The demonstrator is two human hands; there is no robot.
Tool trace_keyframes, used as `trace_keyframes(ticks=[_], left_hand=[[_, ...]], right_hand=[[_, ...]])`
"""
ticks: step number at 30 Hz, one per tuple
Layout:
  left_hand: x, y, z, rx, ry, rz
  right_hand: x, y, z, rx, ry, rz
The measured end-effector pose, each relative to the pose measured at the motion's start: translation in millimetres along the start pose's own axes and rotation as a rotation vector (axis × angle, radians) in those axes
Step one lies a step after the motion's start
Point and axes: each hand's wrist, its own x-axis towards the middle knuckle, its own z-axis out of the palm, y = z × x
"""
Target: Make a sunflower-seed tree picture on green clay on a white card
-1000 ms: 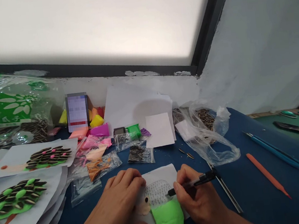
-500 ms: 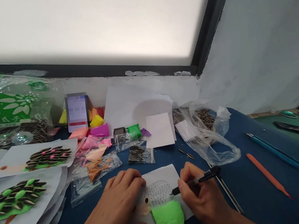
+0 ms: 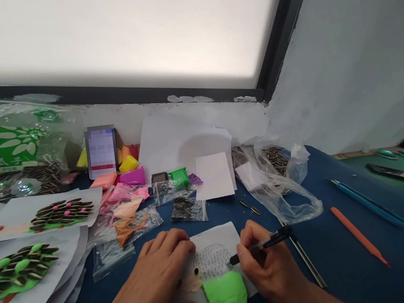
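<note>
A small sheet of white paper (image 3: 226, 232) lies in front of me, bearing a drawn oval (image 3: 211, 262) filled with tiny curved marks. My right hand (image 3: 274, 269) grips a black pen (image 3: 262, 246), its tip at the oval's right edge. Spread over the paper's left side, my left hand (image 3: 165, 277) holds nothing; its fingers and thumb are apart. Beside its thumb, a beige clay piece with a black dot (image 3: 194, 278) is partly hidden. Bright green clay (image 3: 226, 297) covers the paper below the oval.
Finished seed-and-clay pictures (image 3: 61, 213) are stacked at left. Bagged clay (image 3: 130, 223), a blurred upright screen (image 3: 102, 152) and blank paper (image 3: 215, 175) stand behind. A plastic bag of seeds (image 3: 278, 177), an orange tool (image 3: 359, 235) and blue tweezers (image 3: 368, 202) lie right.
The whole view has shifted slightly, so things on the table sit a little further left. My right hand keeps the pen at the oval's right edge; my left hand stays on the paper.
</note>
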Motion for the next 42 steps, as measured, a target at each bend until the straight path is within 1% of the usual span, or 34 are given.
trace_keyframes(ticks=[6, 11, 15, 19, 24, 29, 37, 42], left_hand=[[2.3, -0.1, -3.3, -0.011, -0.048, -0.013], [1.0, 0.7, -1.8, -0.001, -0.012, -0.008], [0.7, 0.1, -1.8, -0.008, -0.037, -0.015], [1.3, -0.8, -1.5, -0.010, -0.028, -0.004], [0.5, -1.2, 1.2, -0.001, -0.001, 0.001], [0.4, -1.8, 2.3, 0.015, 0.011, 0.013], [-0.2, 1.0, -0.5, -0.007, 0.003, -0.002], [-0.8, 0.1, 0.5, -0.006, 0.013, 0.001]], right_hand=[[0.3, -2.1, -0.8, 0.022, -0.017, -0.008], [0.3, -2.9, -0.4, 0.012, -0.030, -0.004], [0.2, -2.8, 0.5, 0.015, -0.027, 0.010], [0.0, -1.9, 0.8, 0.001, -0.025, -0.004], [0.9, -2.3, -1.9, 0.059, -0.053, 0.032], [3.9, -2.9, -7.1, 0.075, -0.008, 0.044], [0.9, 4.4, -4.2, 0.019, 0.000, 0.008], [1.8, 3.0, -3.7, -0.006, -0.012, -0.010]])
